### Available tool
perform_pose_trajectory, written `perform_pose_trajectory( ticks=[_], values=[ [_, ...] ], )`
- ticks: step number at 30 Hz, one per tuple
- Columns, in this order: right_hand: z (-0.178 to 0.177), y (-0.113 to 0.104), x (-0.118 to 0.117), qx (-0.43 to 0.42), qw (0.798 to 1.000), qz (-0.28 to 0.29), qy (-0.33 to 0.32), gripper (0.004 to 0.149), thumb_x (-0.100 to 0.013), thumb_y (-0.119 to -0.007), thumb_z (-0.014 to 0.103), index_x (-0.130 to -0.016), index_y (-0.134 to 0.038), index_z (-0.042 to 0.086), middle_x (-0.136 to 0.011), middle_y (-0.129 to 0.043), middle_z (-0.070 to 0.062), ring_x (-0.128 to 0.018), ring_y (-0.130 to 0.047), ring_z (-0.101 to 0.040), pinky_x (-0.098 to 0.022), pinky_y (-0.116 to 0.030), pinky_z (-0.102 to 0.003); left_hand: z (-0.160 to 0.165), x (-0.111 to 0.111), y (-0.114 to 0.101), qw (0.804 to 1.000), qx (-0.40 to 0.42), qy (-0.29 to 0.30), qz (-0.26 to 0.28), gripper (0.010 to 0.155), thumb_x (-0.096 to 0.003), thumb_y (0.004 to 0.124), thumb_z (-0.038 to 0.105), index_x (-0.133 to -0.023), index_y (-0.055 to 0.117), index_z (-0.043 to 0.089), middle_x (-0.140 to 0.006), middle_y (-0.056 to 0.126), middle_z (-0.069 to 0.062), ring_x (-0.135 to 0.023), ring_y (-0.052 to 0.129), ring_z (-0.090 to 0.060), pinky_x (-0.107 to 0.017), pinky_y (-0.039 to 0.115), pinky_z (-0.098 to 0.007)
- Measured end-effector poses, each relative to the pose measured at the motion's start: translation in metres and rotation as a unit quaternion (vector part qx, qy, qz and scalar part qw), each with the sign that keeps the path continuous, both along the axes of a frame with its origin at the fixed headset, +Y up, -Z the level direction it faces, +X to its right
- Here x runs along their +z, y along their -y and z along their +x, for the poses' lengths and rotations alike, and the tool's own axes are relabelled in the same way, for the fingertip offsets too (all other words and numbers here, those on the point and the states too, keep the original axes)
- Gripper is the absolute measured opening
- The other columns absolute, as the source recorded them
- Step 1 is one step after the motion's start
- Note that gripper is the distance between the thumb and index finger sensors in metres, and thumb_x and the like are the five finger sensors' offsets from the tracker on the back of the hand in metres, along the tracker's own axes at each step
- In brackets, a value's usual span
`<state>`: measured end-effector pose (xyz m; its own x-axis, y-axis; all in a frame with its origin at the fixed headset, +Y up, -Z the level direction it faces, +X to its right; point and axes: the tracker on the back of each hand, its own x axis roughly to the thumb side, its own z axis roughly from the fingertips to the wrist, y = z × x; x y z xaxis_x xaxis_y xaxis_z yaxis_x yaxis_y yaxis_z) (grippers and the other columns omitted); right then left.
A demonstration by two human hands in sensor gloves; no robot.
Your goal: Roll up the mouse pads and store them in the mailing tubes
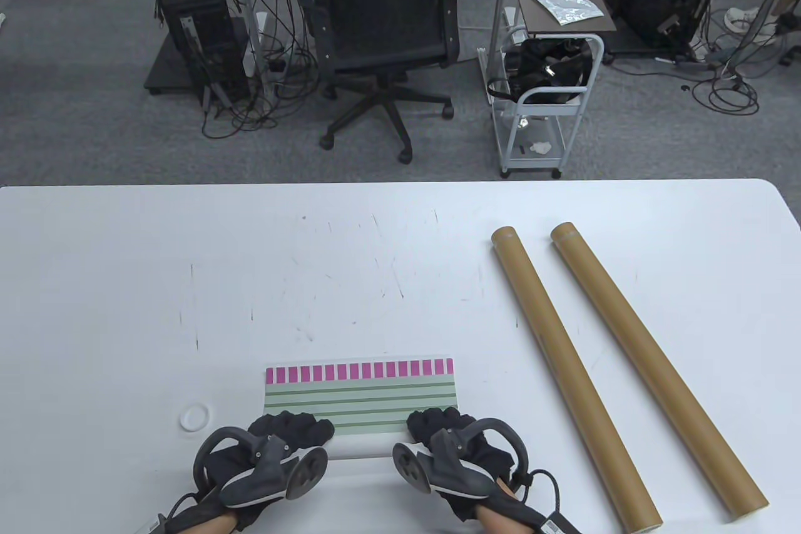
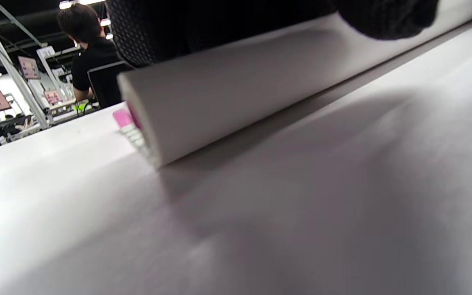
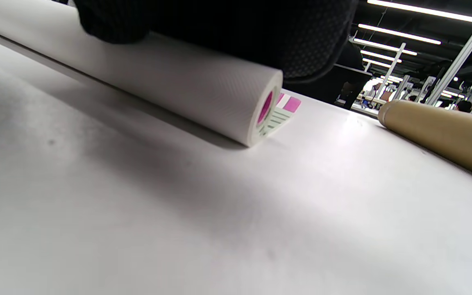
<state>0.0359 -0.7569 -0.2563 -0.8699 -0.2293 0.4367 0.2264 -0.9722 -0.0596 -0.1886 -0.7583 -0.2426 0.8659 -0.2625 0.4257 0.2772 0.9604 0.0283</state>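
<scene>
Mouse pad lies half-rolled at the desk's near edge, both hands, left and right, curled over the white roll's ends. It looks soft, light and springy; keep holding both ends or it may unroll.

Matt brown cardboard tubes; textured white mat underside.

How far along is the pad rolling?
Partly done: the mouse pad is rolled at its near edge, its striped far part lying flat. In hand: left hand and right hand press the roll. Left: finishing the roll, loading it into a mailing tube; both tubes lie untouched.
</scene>
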Motion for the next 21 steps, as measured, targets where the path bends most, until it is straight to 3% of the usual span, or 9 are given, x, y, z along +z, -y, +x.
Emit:
perform_pose_trajectory(
  ticks=[4,7,11,14,17,20,21],
  values=[
    [0.002,0.001,-0.002,-0.006,1.0,-0.021,0.001,0.053,-0.047,-0.063,0.036,-0.099,-0.064,0.025,-0.095,-0.077,-0.001,-0.081,-0.082,-0.027,-0.062,-0.073,-0.043,0.002,0.0,0.003,1.0,-0.021,-0.007,0.021,0.054,-0.0417,0.072,0.049,-0.094,0.062,0.048,-0.095,0.08,0.018,-0.084,0.089,-0.008,-0.069,0.08,-0.029],
    [0.002,-0.003,-0.003,-0.019,0.998,-0.063,-0.009,0.053,-0.045,-0.066,0.037,-0.096,-0.071,0.024,-0.09,-0.081,-0.002,-0.074,-0.086,-0.026,-0.059,-0.076,-0.043,-0.001,-0.002,0.0,0.999,0.016,-0.016,-0.022,0.053,-0.0404,0.076,0.047,-0.092,0.066,0.047,-0.094,0.081,0.015,-0.084,0.089,-0.01,-0.069,0.08,-0.031],
    [0.006,-0.004,-0.003,-0.043,0.995,-0.088,-0.01,0.052,-0.044,-0.067,0.037,-0.094,-0.074,0.023,-0.087,-0.084,-0.003,-0.071,-0.088,-0.026,-0.057,-0.077,-0.043,-0.002,-0.001,-0.001,0.999,0.027,-0.013,-0.041,0.051,-0.0409,0.074,0.047,-0.091,0.07,0.046,-0.092,0.084,0.013,-0.082,0.091,-0.012,-0.065,0.082,-0.03],
    [0.006,-0.01,-0.005,-0.032,0.996,-0.085,-0.011,0.051,-0.047,-0.064,0.038,-0.095,-0.074,0.022,-0.088,-0.084,-0.004,-0.072,-0.088,-0.027,-0.058,-0.076,-0.044,0.0,-0.002,0.0,0.999,0.018,-0.02,-0.032,0.049,-0.0416,0.071,0.046,-0.091,0.07,0.046,-0.092,0.084,0.014,-0.082,0.092,-0.012,-0.064,0.083,-0.029],
    [0.006,-0.018,0.0,-0.055,0.998,-0.024,-0.018,0.053,-0.044,-0.069,0.043,-0.094,-0.073,0.024,-0.087,-0.083,-0.001,-0.072,-0.088,-0.025,-0.058,-0.077,-0.042,0.0,-0.007,0.004,0.998,0.018,-0.036,-0.042,0.049,-0.0439,0.065,0.042,-0.093,0.069,0.045,-0.094,0.083,0.014,-0.086,0.091,-0.013,-0.067,0.081,-0.029],
    [0.002,-0.011,0.004,-0.027,0.999,-0.036,-0.023,0.055,-0.043,-0.072,0.043,-0.094,-0.071,0.024,-0.088,-0.081,-0.002,-0.072,-0.086,-0.025,-0.058,-0.076,-0.043,-0.001,-0.01,0.005,0.997,0.026,-0.046,-0.058,0.05,-0.0451,0.061,0.041,-0.095,0.067,0.045,-0.097,0.081,0.013,-0.089,0.088,-0.013,-0.069,0.079,-0.03],
    [0.0,-0.009,0.005,-0.009,0.999,-0.013,-0.028,0.055,-0.042,-0.073,0.044,-0.094,-0.07,0.025,-0.088,-0.08,0.0,-0.072,-0.086,-0.024,-0.058,-0.077,-0.042,-0.002,-0.01,0.006,0.997,0.028,-0.048,-0.06,0.05,-0.0453,0.061,0.041,-0.095,0.066,0.045,-0.097,0.081,0.013,-0.089,0.088,-0.014,-0.069,0.079,-0.03]
  ],
)
